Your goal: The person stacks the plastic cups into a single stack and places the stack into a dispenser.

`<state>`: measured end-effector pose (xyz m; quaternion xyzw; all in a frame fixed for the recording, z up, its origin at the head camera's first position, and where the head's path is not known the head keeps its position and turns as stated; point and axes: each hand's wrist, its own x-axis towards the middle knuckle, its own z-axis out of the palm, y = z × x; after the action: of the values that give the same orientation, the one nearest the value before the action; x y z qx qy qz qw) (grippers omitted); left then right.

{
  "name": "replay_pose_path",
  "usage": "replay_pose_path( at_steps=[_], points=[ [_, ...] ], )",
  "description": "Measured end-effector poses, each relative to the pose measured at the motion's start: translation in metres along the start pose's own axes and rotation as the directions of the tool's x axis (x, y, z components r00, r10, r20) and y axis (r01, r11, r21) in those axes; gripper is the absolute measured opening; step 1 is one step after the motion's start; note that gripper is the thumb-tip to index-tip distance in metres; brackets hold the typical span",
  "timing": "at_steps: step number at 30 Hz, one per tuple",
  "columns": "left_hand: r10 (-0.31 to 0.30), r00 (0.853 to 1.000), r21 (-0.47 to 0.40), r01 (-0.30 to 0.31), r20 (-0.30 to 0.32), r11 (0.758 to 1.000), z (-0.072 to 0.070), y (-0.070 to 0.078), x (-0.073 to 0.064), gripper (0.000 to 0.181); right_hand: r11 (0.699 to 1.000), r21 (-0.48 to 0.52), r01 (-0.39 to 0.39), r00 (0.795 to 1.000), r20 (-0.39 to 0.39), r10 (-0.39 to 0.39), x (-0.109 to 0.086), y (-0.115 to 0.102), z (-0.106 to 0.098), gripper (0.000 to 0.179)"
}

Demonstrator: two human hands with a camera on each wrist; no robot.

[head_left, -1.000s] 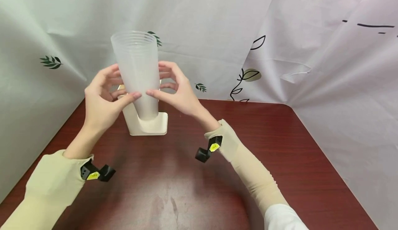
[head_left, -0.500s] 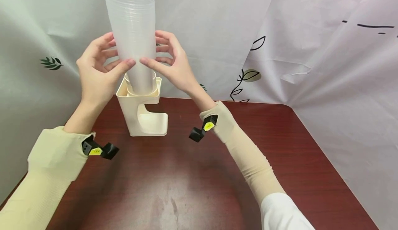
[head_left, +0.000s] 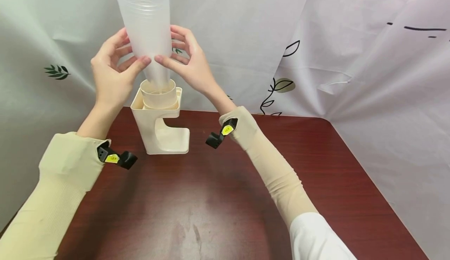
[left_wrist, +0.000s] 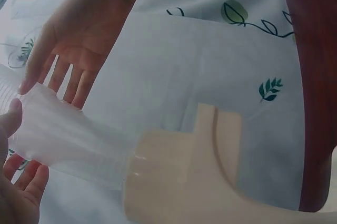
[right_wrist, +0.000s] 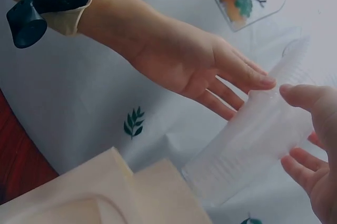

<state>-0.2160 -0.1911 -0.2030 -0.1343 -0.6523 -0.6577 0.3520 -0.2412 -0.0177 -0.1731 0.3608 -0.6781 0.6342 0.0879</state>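
Note:
A tall stack of nested translucent plastic cups (head_left: 147, 29) stands nearly upright, tilted slightly left, between my two hands. My left hand (head_left: 114, 66) grips its left side and my right hand (head_left: 190, 61) its right side, thumbs on the near face and fingers around the sides. Directly below is a cream-coloured cup dispenser (head_left: 147, 131) with a round collar (head_left: 159, 100) on top. In the head view the stack's narrow lower end is at the collar's mouth. The left wrist view shows the cups (left_wrist: 68, 134) meeting the collar; how deep they sit is hard to tell.
The dispenser stands near the back edge of a dark red wooden table (head_left: 225, 197), its lower base shelf (head_left: 175, 139) facing right. A pale fabric curtain (head_left: 225, 25) with leaf prints hangs behind the table and along its sides.
Both hands have raised the cup stack from in front of the dispenser to above its collar. Over the last half second the stack has moved slightly higher, bringing the collar into fuller view.

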Motion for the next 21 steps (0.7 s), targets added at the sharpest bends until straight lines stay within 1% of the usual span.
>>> replay_pose_path(
  at_steps=[3, 8, 12, 15, 17, 21],
  points=[
    [-0.032, 0.999, 0.12, 0.029, 0.022, 0.992, -0.003, -0.006, 0.0, 0.061, 0.999, -0.02, -0.038, 0.999, 0.02, 0.039, 0.006, 0.016, 0.0, 0.067],
    [-0.112, 0.992, 0.222, 0.096, 0.061, 0.97, -0.008, -0.017, -0.004, 0.061, 0.994, -0.054, -0.097, 0.994, 0.047, 0.1, 0.013, 0.048, -0.001, 0.069],
    [-0.168, 0.981, 0.277, 0.137, 0.092, 0.951, -0.01, -0.023, -0.008, 0.061, 0.986, -0.077, -0.149, 0.986, 0.063, 0.154, 0.011, 0.058, 0.0, 0.068],
    [-0.2, 0.973, 0.327, 0.153, 0.114, 0.932, -0.013, -0.026, -0.011, 0.061, 0.976, -0.12, -0.183, 0.978, 0.078, 0.193, 0.007, 0.064, 0.0, 0.067],
    [-0.215, 0.969, 0.38, 0.154, 0.124, 0.912, -0.015, -0.028, -0.014, 0.061, 0.967, -0.158, -0.198, 0.973, 0.087, 0.213, 0.005, 0.067, 0.001, 0.064],
    [-0.227, 0.964, 0.454, 0.141, 0.141, 0.88, -0.02, -0.033, -0.019, 0.064, 0.949, -0.222, -0.226, 0.962, 0.104, 0.253, 0.0, 0.074, 0.002, 0.061]
  ],
)
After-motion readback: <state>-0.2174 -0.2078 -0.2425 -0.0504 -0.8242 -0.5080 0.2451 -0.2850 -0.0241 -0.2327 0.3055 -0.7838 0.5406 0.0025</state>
